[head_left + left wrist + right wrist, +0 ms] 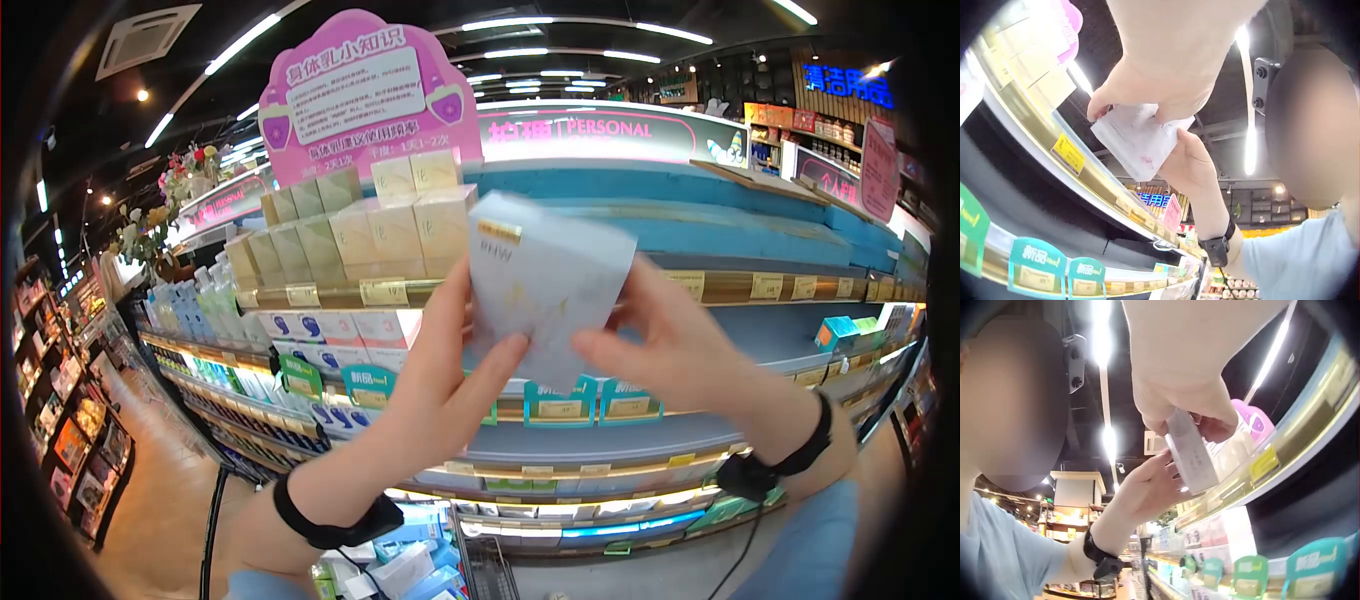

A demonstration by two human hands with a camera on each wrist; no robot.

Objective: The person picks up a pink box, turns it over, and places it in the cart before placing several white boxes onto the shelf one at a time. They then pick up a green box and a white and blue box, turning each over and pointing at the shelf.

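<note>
- Two hands are seen closest: a pale carton [545, 290] is gripped between the left hand [440, 385] and right hand [685, 350], fingers curled round its sides.
- It is held in the air before a shop shelf [770, 288]; its print seems blurred.
- It could be dropped if the fingertip hold slackens.

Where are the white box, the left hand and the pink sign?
white box [555, 285]: head view, on the middle of its front face.
left hand [445, 385]: head view, on the middle of the hand, which grips the white box.
pink sign [360, 88]: head view, on its white text panel.
</note>
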